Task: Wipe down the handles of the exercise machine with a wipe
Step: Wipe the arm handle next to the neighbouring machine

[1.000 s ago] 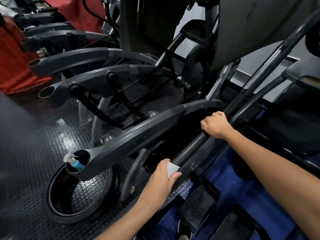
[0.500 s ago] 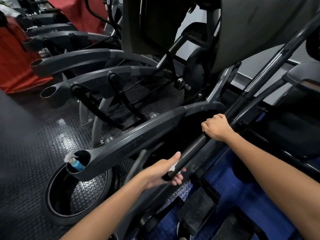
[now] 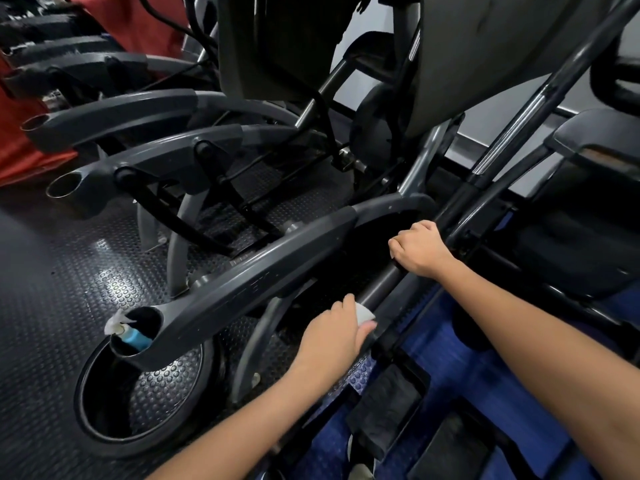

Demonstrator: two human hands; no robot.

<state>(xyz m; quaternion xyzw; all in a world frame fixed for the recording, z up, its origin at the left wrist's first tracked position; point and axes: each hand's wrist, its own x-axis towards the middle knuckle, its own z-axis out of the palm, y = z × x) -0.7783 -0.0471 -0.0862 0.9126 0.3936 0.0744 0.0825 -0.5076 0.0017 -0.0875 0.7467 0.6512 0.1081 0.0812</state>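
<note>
From the head camera, the left hand (image 3: 332, 332) is curled round the lower end of the long black handle (image 3: 381, 289) of the exercise machine (image 3: 485, 57), pressing a small white wipe (image 3: 364, 312) against the bar — the wipe shows between thumb and fingers, just where the bar's end sits. Higher up the same handle, the right hand (image 3: 420, 247) grips the bar with its fingers wrapped over the top, knuckles facing the camera. The handle runs diagonally from the lower middle up toward the top right corner of the view, turning to bright metal farther along. To the left, a grey moulded arm (image 3: 249, 282) of the machine ends in a round cup holder (image 3: 138, 337) that holds a blue bottle (image 3: 138, 338) with a crumpled white tissue (image 3: 116, 323) at its rim. There is faint raised lettering on that arm — too small to read. Below the cup holder a black ring (image 3: 204, 393) rests on the studded rubber floor (image 3: 52, 306). More grey arms of like machines line up toward the top left, where red fabric (image 3: 20, 147) shows.
</note>
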